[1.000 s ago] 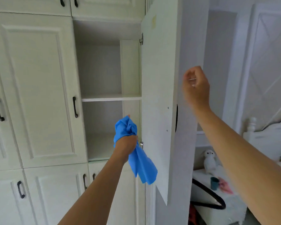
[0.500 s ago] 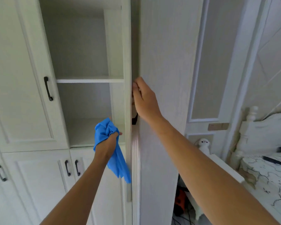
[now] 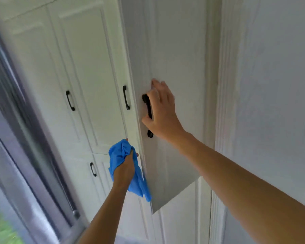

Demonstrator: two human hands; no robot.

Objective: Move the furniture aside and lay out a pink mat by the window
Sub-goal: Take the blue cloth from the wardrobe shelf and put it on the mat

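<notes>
My left hand (image 3: 126, 169) grips a crumpled blue cloth (image 3: 119, 154) low in front of the white cupboard. My right hand (image 3: 163, 113) lies flat on the cupboard door (image 3: 176, 55), fingers straight and pointing up. Its palm covers the middle of the door's black handle (image 3: 146, 101), and the thumb sits left of the handle. The door stands almost flush with the cupboard front. No pink mat is in view.
More white cupboard doors with black handles (image 3: 126, 97) fill the left half. A dark-framed window (image 3: 19, 124) runs down the far left, with green outside at the bottom corner. A white wall (image 3: 271, 85) stands on the right.
The cupboard door has swung from wide open to nearly shut, hiding the shelves. My right hand moved from the door's edge onto its front at the handle. The view has turned left towards the window.
</notes>
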